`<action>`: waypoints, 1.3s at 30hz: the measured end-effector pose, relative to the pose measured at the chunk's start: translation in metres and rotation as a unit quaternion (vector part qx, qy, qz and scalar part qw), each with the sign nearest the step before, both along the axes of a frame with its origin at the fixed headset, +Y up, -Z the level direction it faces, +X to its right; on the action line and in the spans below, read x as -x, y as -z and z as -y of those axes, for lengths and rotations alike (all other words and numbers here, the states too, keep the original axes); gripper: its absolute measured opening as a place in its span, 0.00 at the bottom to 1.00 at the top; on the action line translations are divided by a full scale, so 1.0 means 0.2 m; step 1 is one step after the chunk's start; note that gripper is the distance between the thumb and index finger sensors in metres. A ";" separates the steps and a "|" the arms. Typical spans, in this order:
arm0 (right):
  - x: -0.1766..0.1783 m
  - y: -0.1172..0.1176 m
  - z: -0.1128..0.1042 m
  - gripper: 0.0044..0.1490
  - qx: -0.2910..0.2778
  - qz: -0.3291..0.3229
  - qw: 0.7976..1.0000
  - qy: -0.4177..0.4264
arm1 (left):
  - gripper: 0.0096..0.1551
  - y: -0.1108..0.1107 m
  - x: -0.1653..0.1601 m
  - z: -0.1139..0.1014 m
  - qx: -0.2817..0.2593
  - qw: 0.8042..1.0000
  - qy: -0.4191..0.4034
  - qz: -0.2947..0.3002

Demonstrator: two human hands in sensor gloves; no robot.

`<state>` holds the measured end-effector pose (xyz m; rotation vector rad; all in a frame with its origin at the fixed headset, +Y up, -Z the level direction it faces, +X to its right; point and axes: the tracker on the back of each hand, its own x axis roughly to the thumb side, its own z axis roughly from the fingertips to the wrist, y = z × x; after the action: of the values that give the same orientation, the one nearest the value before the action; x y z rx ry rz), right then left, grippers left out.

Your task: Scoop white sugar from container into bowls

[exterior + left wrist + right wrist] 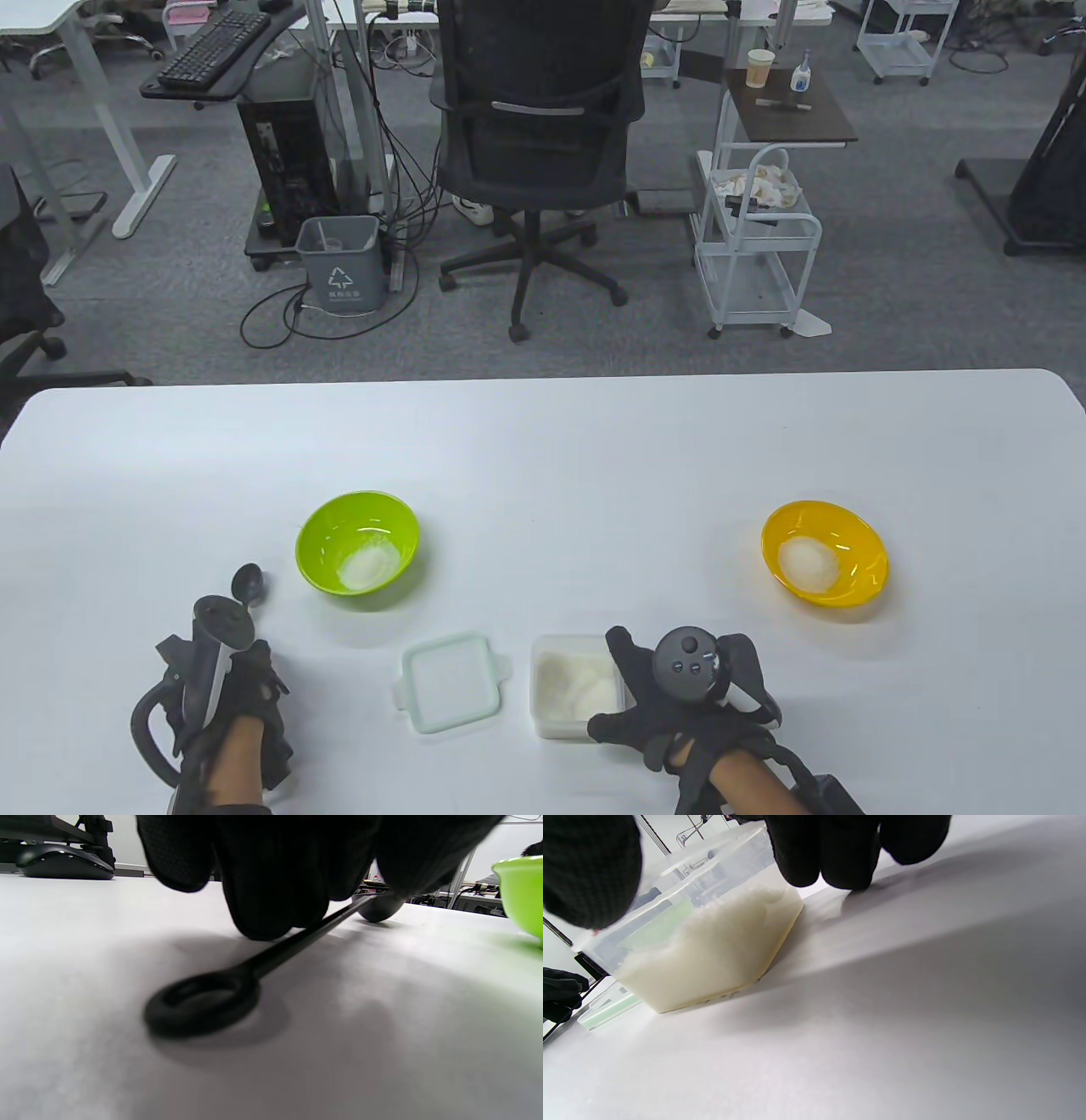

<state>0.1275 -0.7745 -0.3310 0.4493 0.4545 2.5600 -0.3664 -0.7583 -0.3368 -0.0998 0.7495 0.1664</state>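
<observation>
Lying under the left hand (225,688), the black spoon (237,984) points bowl-first away toward the green bowl (358,548) — fingers draped over its handle, grip unclear; right hand (687,696) spread open beside the sugar container (577,688).

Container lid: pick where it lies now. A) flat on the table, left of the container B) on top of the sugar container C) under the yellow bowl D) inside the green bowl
A: the lid lies flat on the table, just left of the open sugar container, apart from the green bowl.
</observation>
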 end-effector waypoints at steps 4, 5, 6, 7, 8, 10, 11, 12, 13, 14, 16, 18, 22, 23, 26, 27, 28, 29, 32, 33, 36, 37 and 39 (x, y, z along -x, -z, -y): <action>0.00 0.00 0.00 0.64 0.000 0.000 1.000 0.000 | 0.40 0.00 -0.03 -0.04 -0.017 1.000 0.006 0.021; 0.00 0.00 0.00 0.64 0.000 0.000 1.000 0.000 | 0.40 0.00 -0.04 -0.06 -0.025 0.999 0.004 0.030; 0.00 0.00 0.00 0.64 0.000 0.000 1.000 0.000 | 0.41 0.00 -0.06 -0.08 -0.033 0.999 0.002 0.038; 0.00 0.00 0.00 0.64 0.000 0.000 1.000 0.000 | 0.41 0.00 -0.08 -0.10 -0.042 0.998 -0.002 0.052; 0.00 0.00 0.00 0.64 0.000 0.000 1.000 0.000 | 0.41 0.00 -0.10 -0.13 -0.051 0.996 -0.006 0.069; 0.00 0.00 0.00 0.64 0.000 0.000 1.000 0.000 | 0.41 0.00 -0.16 -0.18 -0.061 0.994 -0.012 0.093; 0.00 0.00 0.00 0.64 0.000 -0.001 1.000 -0.001 | 0.42 0.00 -0.20 -0.21 -0.069 0.991 -0.015 0.112; 0.00 0.00 0.00 0.64 0.000 -0.001 1.000 -0.001 | 0.42 0.00 -0.22 -0.23 -0.073 0.989 -0.016 0.128; 0.00 0.00 0.00 0.64 0.000 -0.001 1.000 -0.001 | 0.42 0.00 -0.27 -0.25 -0.076 0.985 -0.016 0.152; 0.00 0.00 0.00 0.64 0.000 -0.001 1.000 0.000 | 0.43 -0.01 -0.32 -0.28 -0.077 0.981 -0.015 0.177; 0.00 0.00 0.00 0.64 0.000 -0.001 1.000 -0.001 | 0.43 -0.02 -0.40 -0.30 -0.075 0.969 -0.011 0.236; 0.00 0.00 0.00 0.64 0.000 -0.001 1.000 -0.001 | 0.44 -0.03 -0.49 -0.31 -0.055 0.957 -0.007 0.285; 0.00 0.00 0.00 0.64 0.001 0.000 1.000 0.000 | 0.47 -0.03 -0.65 -0.24 0.020 0.924 -0.011 0.381; 0.00 0.00 0.00 0.64 0.001 0.000 1.000 0.001 | 0.48 -0.02 -0.67 -0.22 0.037 0.919 -0.011 0.392; 0.00 0.00 0.00 0.64 0.001 0.000 1.000 0.001 | 0.54 0.00 -0.77 -0.12 0.115 0.890 -0.033 0.440; 0.00 0.00 0.00 0.64 0.001 0.000 1.000 0.001 | 0.56 0.01 -0.79 -0.10 0.135 0.884 -0.034 0.446; 0.00 0.00 0.00 0.64 0.001 0.000 1.000 0.001 | 0.58 0.01 -0.81 -0.07 0.150 0.881 -0.035 0.447; 0.00 0.00 0.00 0.64 0.001 0.000 1.000 0.001 | 0.61 0.02 -0.83 -0.05 0.159 0.877 -0.029 0.452; 0.00 0.00 0.00 0.64 0.001 0.000 1.000 0.001 | 0.66 0.04 -0.86 0.02 0.193 0.868 -0.012 0.457; 0.00 0.00 0.00 0.64 0.001 0.000 1.000 0.001 | 0.68 0.05 -0.87 0.04 0.202 0.867 -0.011 0.456; 0.00 0.00 0.00 0.64 0.001 -0.001 1.000 0.001 | 0.70 0.05 -0.88 0.09 0.219 0.862 -0.003 0.457; 0.00 0.00 0.00 0.64 0.001 -0.001 1.000 0.001 | 0.69 0.05 -0.89 0.10 0.222 0.861 0.000 0.458; 0.00 0.00 0.00 0.64 0.001 -0.001 1.000 0.000 | 0.69 0.06 -0.88 0.09 0.210 0.864 -0.003 0.458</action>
<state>0.1277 -0.7746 -0.3312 0.4511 0.4574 2.5585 -0.1896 -0.7766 -0.3479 -0.5574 -0.1847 -0.0520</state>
